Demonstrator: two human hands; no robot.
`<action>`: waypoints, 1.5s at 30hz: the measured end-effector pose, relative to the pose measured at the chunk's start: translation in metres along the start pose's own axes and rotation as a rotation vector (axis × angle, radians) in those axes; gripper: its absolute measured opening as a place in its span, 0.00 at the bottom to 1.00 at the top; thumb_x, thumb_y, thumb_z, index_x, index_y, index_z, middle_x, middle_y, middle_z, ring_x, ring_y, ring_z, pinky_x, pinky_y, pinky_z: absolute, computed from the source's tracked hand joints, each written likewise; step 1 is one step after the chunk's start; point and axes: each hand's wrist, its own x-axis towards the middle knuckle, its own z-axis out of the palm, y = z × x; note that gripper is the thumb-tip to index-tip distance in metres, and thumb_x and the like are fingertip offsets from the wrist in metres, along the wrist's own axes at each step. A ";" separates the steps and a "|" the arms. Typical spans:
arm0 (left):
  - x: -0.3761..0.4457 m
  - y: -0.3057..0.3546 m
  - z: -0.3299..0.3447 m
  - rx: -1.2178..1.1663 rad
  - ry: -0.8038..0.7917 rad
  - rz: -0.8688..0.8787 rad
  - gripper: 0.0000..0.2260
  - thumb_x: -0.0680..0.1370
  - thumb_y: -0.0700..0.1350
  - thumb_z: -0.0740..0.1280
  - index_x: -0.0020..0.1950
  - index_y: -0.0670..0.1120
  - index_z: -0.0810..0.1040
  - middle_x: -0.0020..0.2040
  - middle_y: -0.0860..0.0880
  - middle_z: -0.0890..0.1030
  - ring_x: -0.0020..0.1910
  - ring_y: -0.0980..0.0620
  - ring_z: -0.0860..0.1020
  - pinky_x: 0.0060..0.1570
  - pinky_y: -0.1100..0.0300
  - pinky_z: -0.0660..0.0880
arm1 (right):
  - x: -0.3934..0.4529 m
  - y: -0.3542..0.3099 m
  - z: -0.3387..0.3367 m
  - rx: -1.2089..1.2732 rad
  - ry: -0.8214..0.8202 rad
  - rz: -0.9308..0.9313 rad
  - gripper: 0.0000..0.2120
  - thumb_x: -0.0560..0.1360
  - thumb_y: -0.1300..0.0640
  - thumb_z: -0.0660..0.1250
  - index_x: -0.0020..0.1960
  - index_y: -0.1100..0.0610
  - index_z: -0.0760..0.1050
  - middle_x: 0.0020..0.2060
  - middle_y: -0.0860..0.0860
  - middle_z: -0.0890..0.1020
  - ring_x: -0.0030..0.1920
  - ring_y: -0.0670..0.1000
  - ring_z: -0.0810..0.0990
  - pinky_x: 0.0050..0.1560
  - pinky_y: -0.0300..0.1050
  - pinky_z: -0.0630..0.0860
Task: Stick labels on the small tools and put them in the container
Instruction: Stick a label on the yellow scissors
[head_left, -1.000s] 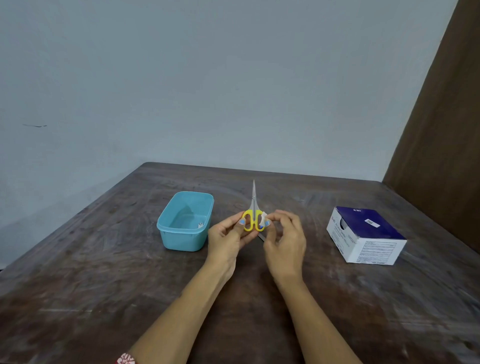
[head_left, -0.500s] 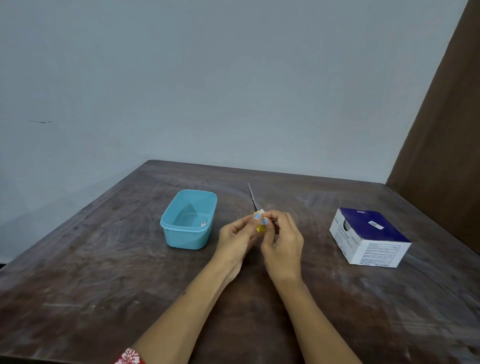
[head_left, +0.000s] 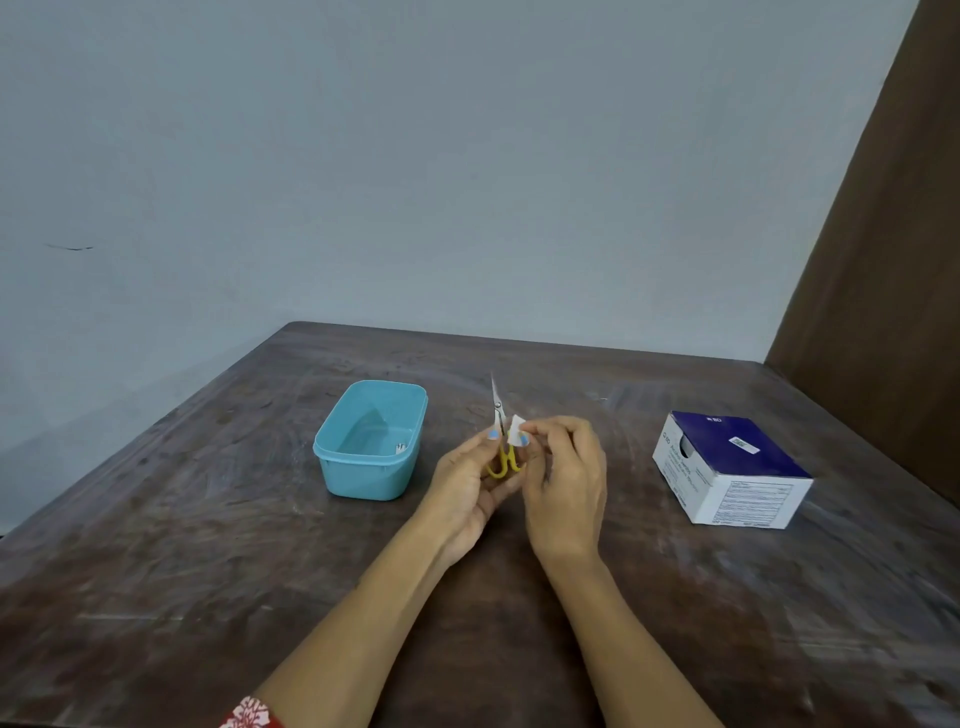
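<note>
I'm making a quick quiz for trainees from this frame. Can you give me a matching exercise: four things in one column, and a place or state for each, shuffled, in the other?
Things:
1. scissors
2. container
3. white label
4. box

Places or states:
A. pinched by the right hand
B. on the table, right of both hands
C. held in the left hand, blades pointing away
D. on the table, left of both hands, lid off

Pairs: 1-C, 2-D, 3-A, 4-B
</note>
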 end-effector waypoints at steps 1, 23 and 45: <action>-0.001 -0.001 0.001 0.029 -0.006 -0.001 0.10 0.79 0.42 0.60 0.56 0.42 0.79 0.45 0.46 0.83 0.44 0.54 0.81 0.49 0.59 0.79 | 0.000 0.000 0.000 -0.033 -0.006 -0.033 0.08 0.74 0.56 0.61 0.46 0.54 0.79 0.43 0.47 0.77 0.43 0.44 0.72 0.45 0.41 0.69; -0.002 0.004 0.000 0.005 -0.001 -0.075 0.16 0.80 0.49 0.59 0.51 0.39 0.80 0.42 0.43 0.83 0.43 0.50 0.81 0.45 0.56 0.80 | 0.001 -0.001 -0.001 -0.232 0.001 -0.080 0.09 0.72 0.51 0.62 0.44 0.50 0.81 0.37 0.44 0.81 0.41 0.47 0.73 0.48 0.44 0.62; 0.003 0.000 -0.004 0.001 0.067 -0.023 0.13 0.80 0.45 0.59 0.41 0.42 0.80 0.34 0.44 0.84 0.34 0.51 0.83 0.34 0.61 0.80 | -0.001 -0.009 -0.005 -0.093 -0.104 -0.032 0.04 0.65 0.50 0.64 0.36 0.48 0.77 0.29 0.42 0.78 0.36 0.44 0.74 0.47 0.44 0.63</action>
